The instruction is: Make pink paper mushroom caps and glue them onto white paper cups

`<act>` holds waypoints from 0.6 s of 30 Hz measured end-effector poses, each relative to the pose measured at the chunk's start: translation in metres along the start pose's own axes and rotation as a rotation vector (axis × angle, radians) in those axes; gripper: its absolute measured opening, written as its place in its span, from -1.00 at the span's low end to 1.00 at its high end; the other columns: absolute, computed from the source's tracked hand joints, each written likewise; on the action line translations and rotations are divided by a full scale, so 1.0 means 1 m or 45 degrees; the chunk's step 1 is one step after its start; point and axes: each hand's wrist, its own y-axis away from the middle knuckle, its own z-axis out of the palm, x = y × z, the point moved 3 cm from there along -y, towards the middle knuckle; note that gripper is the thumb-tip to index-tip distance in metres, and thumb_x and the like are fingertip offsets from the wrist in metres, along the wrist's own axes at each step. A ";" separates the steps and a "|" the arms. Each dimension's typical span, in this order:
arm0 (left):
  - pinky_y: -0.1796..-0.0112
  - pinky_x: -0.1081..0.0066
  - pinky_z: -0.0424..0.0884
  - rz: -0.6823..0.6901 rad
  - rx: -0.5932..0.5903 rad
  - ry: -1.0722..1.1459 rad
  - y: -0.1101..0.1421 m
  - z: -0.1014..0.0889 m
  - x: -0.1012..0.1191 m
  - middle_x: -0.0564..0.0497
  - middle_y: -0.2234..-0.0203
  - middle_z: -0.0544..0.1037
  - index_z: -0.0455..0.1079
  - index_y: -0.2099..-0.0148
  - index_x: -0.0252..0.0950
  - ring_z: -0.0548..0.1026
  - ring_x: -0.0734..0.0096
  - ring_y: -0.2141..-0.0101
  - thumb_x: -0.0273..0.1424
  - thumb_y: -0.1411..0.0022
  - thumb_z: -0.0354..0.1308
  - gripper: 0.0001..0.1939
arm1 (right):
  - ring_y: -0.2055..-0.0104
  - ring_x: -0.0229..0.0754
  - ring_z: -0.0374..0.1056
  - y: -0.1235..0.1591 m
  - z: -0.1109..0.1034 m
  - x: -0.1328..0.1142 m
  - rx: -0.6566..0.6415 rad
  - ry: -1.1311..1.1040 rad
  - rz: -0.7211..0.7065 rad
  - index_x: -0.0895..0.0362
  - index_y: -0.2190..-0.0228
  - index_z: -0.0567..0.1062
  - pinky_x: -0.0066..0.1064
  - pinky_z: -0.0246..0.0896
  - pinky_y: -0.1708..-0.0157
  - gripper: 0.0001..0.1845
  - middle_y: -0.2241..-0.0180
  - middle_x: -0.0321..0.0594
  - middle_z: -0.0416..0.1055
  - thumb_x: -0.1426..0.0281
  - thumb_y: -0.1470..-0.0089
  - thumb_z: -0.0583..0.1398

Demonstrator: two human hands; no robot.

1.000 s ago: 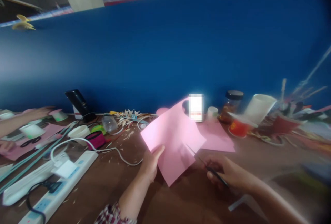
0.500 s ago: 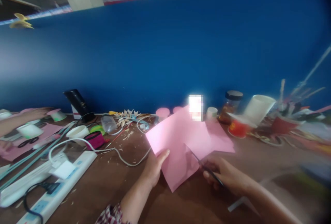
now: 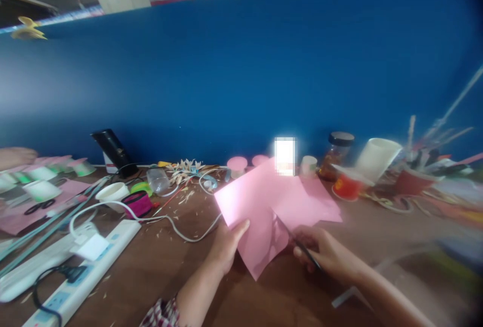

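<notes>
A large sheet of pink paper [image 3: 252,206] is lifted above the brown table, partly cut from its near right side. My left hand [image 3: 228,246] pinches its left edge, thumb on top and fingers hidden beneath. In my right hand [image 3: 315,249] is a pair of dark scissors [image 3: 307,254], gripped at the handles. The blades point up and left into the slit in the paper, so their tips are partly hidden. To the right of the slit, the cut part of the sheet spreads away behind my right hand.
At left lie a white power strip [image 3: 90,276], a charger [image 3: 89,246] and cable. Pink-topped cups [image 3: 237,166], a lidded jar [image 3: 337,158] and a red cup [image 3: 346,187] line the blue partition [image 3: 241,65]. Another person's hand [image 3: 17,157] is at far left, near black-handled scissors [image 3: 39,207].
The pink sheet has shifted slightly right and tilted, with my left hand moving along. My right hand and the scissors have moved slightly left. The other person's arm has drawn back to the left.
</notes>
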 end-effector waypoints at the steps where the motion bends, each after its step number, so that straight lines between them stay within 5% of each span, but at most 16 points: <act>1: 0.04 0.14 0.34 0.008 0.006 -0.013 0.000 0.000 0.000 -0.21 0.11 0.51 0.27 -0.08 -0.36 0.47 0.08 0.09 -0.32 -0.02 0.29 -0.42 | 0.61 -0.37 0.23 0.000 0.000 -0.001 0.004 -0.006 -0.002 0.17 0.42 0.34 -0.55 0.14 0.62 -0.85 0.57 -0.36 0.30 0.33 -0.06 0.15; 18: 0.05 0.16 0.35 -0.018 -0.003 -0.045 0.000 -0.001 0.007 -0.21 0.13 0.53 0.31 -0.04 -0.38 0.48 0.08 0.11 -0.30 -0.02 0.29 -0.46 | 0.67 -0.41 0.18 -0.001 0.001 -0.003 0.087 0.020 -0.011 0.16 0.45 0.39 -0.58 0.12 0.65 -0.89 0.64 -0.43 0.26 0.36 0.00 0.17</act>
